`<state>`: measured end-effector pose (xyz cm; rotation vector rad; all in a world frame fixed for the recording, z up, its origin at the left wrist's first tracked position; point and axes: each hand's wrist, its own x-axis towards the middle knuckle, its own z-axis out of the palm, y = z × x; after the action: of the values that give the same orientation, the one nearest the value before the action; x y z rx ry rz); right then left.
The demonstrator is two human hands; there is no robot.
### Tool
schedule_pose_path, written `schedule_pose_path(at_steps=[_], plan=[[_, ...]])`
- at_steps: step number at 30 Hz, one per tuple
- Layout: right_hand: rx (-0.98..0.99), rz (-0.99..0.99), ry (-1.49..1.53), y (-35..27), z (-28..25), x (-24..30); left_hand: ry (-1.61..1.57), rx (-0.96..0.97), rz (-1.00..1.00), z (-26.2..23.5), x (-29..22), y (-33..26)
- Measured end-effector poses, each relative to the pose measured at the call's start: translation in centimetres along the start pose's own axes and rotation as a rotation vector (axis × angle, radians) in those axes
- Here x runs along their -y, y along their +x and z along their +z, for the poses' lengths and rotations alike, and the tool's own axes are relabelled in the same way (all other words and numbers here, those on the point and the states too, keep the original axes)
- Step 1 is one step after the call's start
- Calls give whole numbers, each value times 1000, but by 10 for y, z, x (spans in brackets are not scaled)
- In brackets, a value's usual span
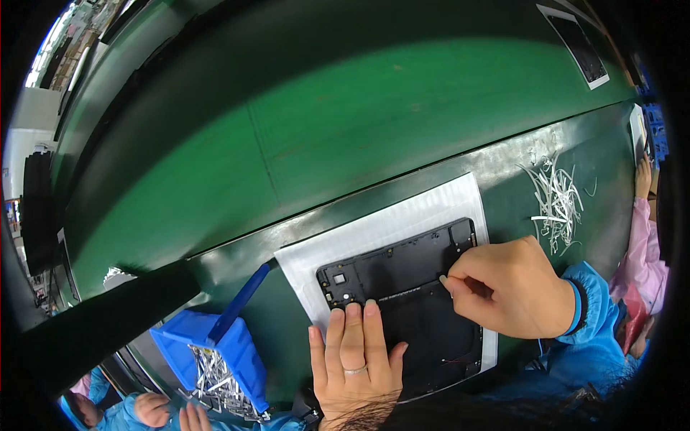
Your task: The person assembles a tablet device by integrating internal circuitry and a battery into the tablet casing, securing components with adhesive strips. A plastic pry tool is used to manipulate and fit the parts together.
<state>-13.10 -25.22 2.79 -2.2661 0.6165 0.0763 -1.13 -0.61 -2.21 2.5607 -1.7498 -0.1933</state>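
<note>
A black tablet back housing (431,248) lies on a white foam sheet (305,269) in front of me. My left hand (354,366) is laid flat on the housing's left part, its fingers spread and holding nothing. A thin dark strip with pale marks (402,293) runs across the housing's middle. At the strip's right end, my right hand (507,287) is closed in a pinch, thumb and forefinger touching the housing. What sits between those fingertips is too small to make out. Short thin wires (458,361) show at the housing's lower right.
A blue bin (248,363) of metallic parts stands at the lower left, with a blue bar (241,302) rising from it. White strips (557,201) lie heaped at right. Another panel (578,50) rests on the green bench (323,122). Co-workers' hands (152,409) appear lower left and far right.
</note>
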Motion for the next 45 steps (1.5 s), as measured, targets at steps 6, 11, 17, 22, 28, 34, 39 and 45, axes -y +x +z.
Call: schedule_pose_path(at_steps=[6,11,17,22,28,34,39,45], plan=[[-47,-32,-100,-1,7,3,-198,122,-93,-22,-26,13],[-24,-79,-23,1,5,1,-225,-20,-126,8,-30,-6],[127,55,141,4,-11,9,-183,-23,-3,1,-19,-6],[63,1,167,8,-1,4,-326,48,-103,-5,-21,3],[22,-70,144,1,-3,7,-330,44,-94,-17,-24,5],[-22,-54,99,2,2,5,-342,80,-89,-17,-26,7],[-25,-59,27,5,4,3,-305,59,-90,-13,-26,6],[-41,-70,-51,5,7,4,-269,36,-72,-9,-26,4]])
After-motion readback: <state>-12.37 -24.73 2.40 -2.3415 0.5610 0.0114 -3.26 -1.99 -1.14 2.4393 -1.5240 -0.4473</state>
